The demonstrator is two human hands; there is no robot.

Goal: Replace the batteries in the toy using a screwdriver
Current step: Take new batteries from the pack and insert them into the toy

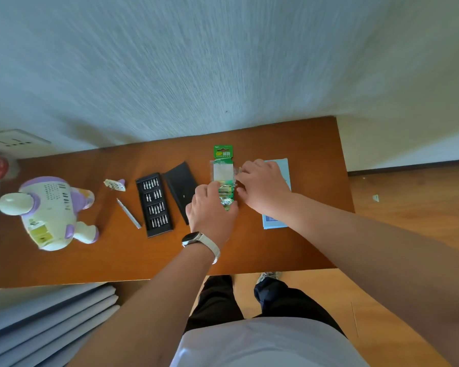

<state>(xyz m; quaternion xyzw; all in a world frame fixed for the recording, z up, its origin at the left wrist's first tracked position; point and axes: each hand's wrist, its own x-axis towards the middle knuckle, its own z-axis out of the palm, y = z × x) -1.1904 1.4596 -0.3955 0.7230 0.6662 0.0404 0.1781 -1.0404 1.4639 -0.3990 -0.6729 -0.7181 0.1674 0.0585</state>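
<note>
Toy [49, 211] is white with purple trim, lying flat.

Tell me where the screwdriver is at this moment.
In the head view, the screwdriver lies on the table, left of centre, between the toy and the black bit case, close beside the case.

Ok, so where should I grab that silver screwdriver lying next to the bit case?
Pinch the screwdriver mid-shaft from above, probably. It lies flat and slanted on the table, and its near end sits close to the bit case, so fingers fit better toward the far, narrower end.
</note>
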